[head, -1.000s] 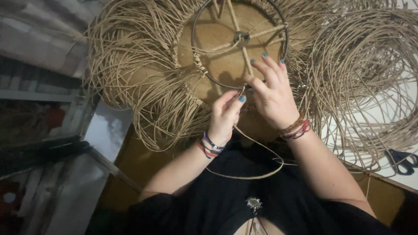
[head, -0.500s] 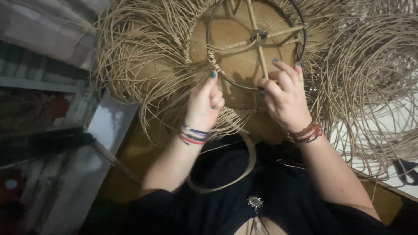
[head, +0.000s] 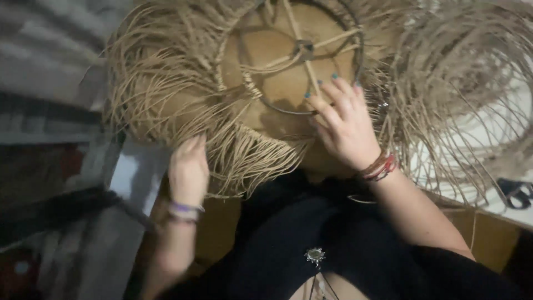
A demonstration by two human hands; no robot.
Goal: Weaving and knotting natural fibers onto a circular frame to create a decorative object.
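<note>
My left hand (head: 187, 166) has come away from the dark metal ring (head: 288, 108) where it was pinching the knotted edge half a second ago. It has swung out and down to the left, and now sits low against the loose fringe of tan paper cord (head: 166, 100) that hangs off the wire lampshade frame (head: 302, 50). The view is blurred there, so I cannot tell whether its fingers are closed on a strand or only resting against the cords. The long loop of cord that trailed over my black top (head: 311, 222) a moment ago is no longer in sight, so I judge the strand has been drawn out sideways and the knot pulled snug.

My right hand (head: 344, 122) has stayed put on the ring's near edge, beside the cord-wrapped spoke (head: 312, 78), fingers bent and spread, pressing and steadying the frame rather than gripping any one strand that I can make out. The frame itself lies flat on the tabletop (head: 488, 219) in front of me, cords fanning all round it. Black-handled scissors (head: 519, 191) lie well off to my right.
</note>
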